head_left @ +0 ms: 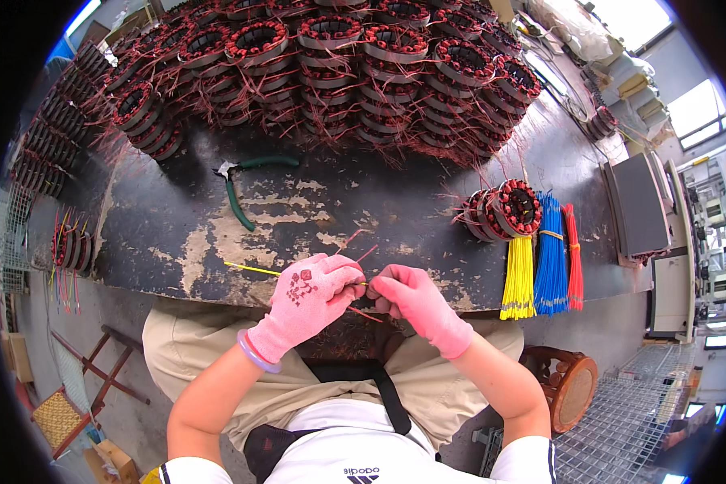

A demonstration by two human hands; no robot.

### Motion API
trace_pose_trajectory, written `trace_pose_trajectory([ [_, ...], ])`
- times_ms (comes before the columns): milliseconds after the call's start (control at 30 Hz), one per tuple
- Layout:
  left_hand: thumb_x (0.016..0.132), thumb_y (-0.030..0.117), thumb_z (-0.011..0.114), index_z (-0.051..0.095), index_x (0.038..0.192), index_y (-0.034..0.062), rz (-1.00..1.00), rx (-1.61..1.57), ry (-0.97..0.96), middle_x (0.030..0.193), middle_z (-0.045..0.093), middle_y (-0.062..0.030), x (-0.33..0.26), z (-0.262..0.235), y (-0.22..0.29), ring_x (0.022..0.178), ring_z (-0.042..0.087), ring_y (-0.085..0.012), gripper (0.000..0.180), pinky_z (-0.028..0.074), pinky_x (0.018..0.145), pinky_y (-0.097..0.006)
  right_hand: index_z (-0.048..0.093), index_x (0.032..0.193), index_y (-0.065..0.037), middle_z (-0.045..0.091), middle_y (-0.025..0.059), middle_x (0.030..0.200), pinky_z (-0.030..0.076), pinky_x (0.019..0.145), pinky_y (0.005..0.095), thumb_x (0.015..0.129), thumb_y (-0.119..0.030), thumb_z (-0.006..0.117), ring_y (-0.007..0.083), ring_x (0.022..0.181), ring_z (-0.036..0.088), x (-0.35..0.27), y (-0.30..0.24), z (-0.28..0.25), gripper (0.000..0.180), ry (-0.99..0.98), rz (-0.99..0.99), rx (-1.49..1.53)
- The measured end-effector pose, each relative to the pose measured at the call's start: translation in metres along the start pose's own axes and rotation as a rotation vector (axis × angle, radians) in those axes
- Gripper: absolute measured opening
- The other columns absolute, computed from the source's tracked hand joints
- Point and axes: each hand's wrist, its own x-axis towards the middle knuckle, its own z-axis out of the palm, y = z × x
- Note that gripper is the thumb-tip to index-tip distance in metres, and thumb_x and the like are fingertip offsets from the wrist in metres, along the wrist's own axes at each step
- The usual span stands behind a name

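My left hand (pixel 310 294), in a pink glove with a dark print, is closed on a yellow wire (pixel 252 268) whose free length points left over the table edge. Thin reddish copper wires (pixel 368 252) stick out around its fingers. Close beside it, my right hand (pixel 415 302), also pink-gloved, has thumb and fingers pinched together at the same spot. A tiny yellow piece shows between the two hands. The fingers hide how the wires meet there. Green-handled cutters (pixel 234 189) lie spread on the worn black table (pixel 331 194) beyond my left hand.
Stacked motor stators (pixel 331 73) with red windings and loose wire ends fill the table's far side. A short row of stators (pixel 504 211) lies at right, beside yellow (pixel 518 278), blue (pixel 550 266) and red (pixel 573 258) wire bundles. A wooden stool (pixel 573 391) stands at lower right.
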Motion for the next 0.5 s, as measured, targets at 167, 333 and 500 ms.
trace_pose_trajectory([
  [167, 0.078, 0.011, 0.075, 0.070, 0.093, 0.0108, -0.010, -0.006, 0.027, 0.097, 0.070, -0.0022, -0.002, 0.001, -0.001, 0.081, 0.066, -0.0263, 0.016, 0.054, 0.071, -0.039, 0.068, 0.106, -0.014, 0.068, 0.0018, 0.096, 0.051, 0.071, 0.0369, 0.076, -0.016, 0.078, 0.0220, 0.083, 0.065, -0.013, -0.003, 0.003, 0.031, 0.423, -1.110, -1.258],
  [333, 0.078, 0.010, 0.076, 0.071, 0.093, 0.0097, -0.009, 0.002, 0.026, 0.097, 0.071, -0.0026, 0.000, 0.002, 0.001, 0.082, 0.066, -0.0268, 0.015, 0.054, 0.072, -0.038, 0.065, 0.112, -0.015, 0.063, 0.0024, 0.095, 0.051, 0.075, 0.0370, 0.078, -0.011, 0.067, 0.0218, 0.084, 0.062, -0.008, 0.011, 0.001, 0.034, 0.333, -1.039, -1.293],
  [500, 0.080, 0.009, 0.075, 0.071, 0.097, 0.0088, -0.009, 0.026, 0.011, 0.102, 0.071, -0.0053, -0.004, -0.002, 0.004, 0.088, 0.067, -0.0270, 0.018, 0.055, 0.077, -0.038, 0.068, 0.116, -0.020, 0.062, 0.0000, 0.092, 0.049, 0.075, 0.0373, 0.080, -0.012, 0.066, 0.0211, 0.085, 0.060, -0.006, 0.009, -0.001, 0.037, 0.279, -1.054, -1.318],
])
